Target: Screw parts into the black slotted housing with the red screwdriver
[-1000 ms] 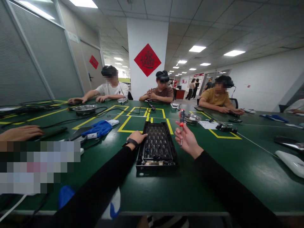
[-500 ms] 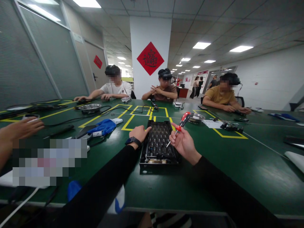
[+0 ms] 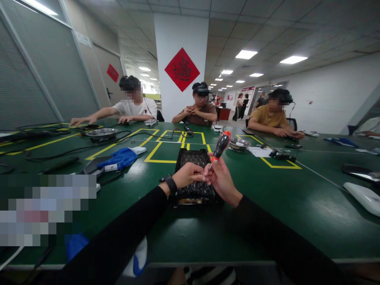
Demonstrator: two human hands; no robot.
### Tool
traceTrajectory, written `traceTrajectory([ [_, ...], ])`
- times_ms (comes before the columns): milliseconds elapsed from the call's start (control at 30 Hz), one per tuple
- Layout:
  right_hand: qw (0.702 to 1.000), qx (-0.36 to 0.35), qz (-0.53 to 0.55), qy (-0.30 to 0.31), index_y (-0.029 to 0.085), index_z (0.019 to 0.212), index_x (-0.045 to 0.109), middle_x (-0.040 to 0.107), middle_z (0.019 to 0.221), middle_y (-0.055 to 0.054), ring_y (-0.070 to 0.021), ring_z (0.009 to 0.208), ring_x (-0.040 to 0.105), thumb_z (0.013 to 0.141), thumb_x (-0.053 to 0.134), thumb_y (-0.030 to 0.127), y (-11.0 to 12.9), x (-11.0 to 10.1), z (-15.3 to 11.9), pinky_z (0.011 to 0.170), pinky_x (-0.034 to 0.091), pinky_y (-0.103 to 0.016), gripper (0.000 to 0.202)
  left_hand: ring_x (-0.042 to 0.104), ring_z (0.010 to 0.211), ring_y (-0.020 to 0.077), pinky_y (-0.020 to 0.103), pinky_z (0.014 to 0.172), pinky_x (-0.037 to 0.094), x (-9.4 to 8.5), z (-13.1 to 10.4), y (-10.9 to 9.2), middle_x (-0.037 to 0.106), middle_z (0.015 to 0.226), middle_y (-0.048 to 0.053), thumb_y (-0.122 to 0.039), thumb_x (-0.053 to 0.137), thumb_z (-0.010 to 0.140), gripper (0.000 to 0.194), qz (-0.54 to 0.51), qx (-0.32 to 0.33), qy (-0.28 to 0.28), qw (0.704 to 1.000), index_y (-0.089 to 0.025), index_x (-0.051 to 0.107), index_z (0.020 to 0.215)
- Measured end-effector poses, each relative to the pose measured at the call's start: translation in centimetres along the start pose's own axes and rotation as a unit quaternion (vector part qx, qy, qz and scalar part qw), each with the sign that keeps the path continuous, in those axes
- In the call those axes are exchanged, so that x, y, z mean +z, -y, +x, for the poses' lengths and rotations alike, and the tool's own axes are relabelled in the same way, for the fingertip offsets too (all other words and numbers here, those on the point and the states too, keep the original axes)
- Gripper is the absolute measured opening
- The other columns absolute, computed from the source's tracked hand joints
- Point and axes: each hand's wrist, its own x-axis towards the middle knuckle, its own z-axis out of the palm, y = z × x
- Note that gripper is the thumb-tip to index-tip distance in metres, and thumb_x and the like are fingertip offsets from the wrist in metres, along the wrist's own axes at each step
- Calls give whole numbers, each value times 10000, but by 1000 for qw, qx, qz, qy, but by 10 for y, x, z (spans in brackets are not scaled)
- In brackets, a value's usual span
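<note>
My right hand (image 3: pixel 222 180) grips a screwdriver (image 3: pixel 221 146) with a red and dark handle, tilted so the handle points up. Its shaft runs down between my fingers, and the tip is hidden there. My left hand (image 3: pixel 190 175), a dark watch on its wrist, is closed in a pinch against the right fingertips; whatever it pinches is too small to make out. Beneath both hands a black rectangular device housing (image 3: pixel 192 157) lies on the green table (image 3: pixel 261 221). Rows of small shiny points show inside it, and a tan part sits at its near end.
To the left lie a blue and white glove (image 3: pixel 121 158), black cables and a metal bowl (image 3: pixel 101 133). Another metal bowl (image 3: pixel 239 144), a paper sheet and small black parts (image 3: pixel 282 155) are on the right. Several people wearing headsets sit across the table.
My left hand has left the housing's left edge and come right to meet my right fingertips. The screwdriver stands more upright. The view has shifted slightly; a neighbour's hand at far left is gone.
</note>
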Motion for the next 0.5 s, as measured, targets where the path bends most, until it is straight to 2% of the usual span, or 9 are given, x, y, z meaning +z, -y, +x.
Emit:
traceTrajectory([
  [100,1000,9,12,3,273,1238,367,531,639,28,-97,526,520,857,443,397,-1,2,0,449,401,-195,408,464,488,63,178,481,369,-1,-1,1,622,648,26,-408,657,655,340,-69,-35,20,997,-75,634,720],
  [200,999,27,19,8,271,1271,357,539,658,20,-102,546,515,844,466,397,-1,3,-2,468,412,-207,458,544,530,86,200,531,437,-3,-3,3,651,701,48,-364,714,593,324,-122,-66,49,989,-79,631,721],
  [400,996,59,63,26,226,1270,382,539,665,-1,-116,565,513,888,328,403,1,2,-3,503,422,-231,424,590,524,98,200,531,459,-3,-6,4,656,663,52,-322,734,579,308,-153,-91,68,982,-80,637,742],
  [500,996,55,61,21,219,1234,406,555,688,-7,-117,578,518,883,351,371,1,1,-3,522,431,-238,386,578,493,93,190,515,448,-2,-6,4,630,574,28,-337,733,580,307,-149,-94,66,982,-83,629,718],
])
